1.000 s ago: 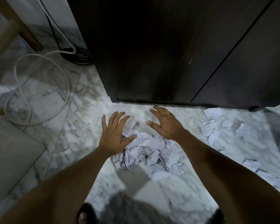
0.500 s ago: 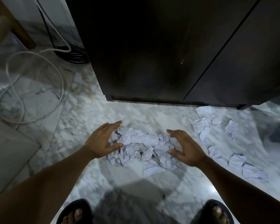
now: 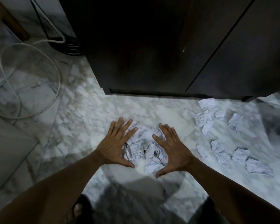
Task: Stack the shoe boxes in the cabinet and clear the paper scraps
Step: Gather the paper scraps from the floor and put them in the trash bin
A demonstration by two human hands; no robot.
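A heap of crumpled white paper scraps (image 3: pixel 143 146) lies on the marble floor in front of the dark cabinet (image 3: pixel 152 46), whose doors are closed. My left hand (image 3: pixel 116 143) is spread flat against the heap's left side, fingers straight. My right hand (image 3: pixel 171 147) is spread the same way against its right side. The two hands bracket the heap with the thumbs toward me. More loose scraps (image 3: pixel 220 149) lie scattered to the right. No shoe box is in view.
A white cable (image 3: pixel 31 78) loops on the floor at the left, by a black coiled cord (image 3: pixel 68 47). A grey slab (image 3: pixel 5 151) sits at the left edge. My sandalled foot (image 3: pixel 78 209) shows at the bottom.
Both hands have swept inward and toward me, pushing the spread scraps into a tighter heap between them. The view has tilted a little lower.
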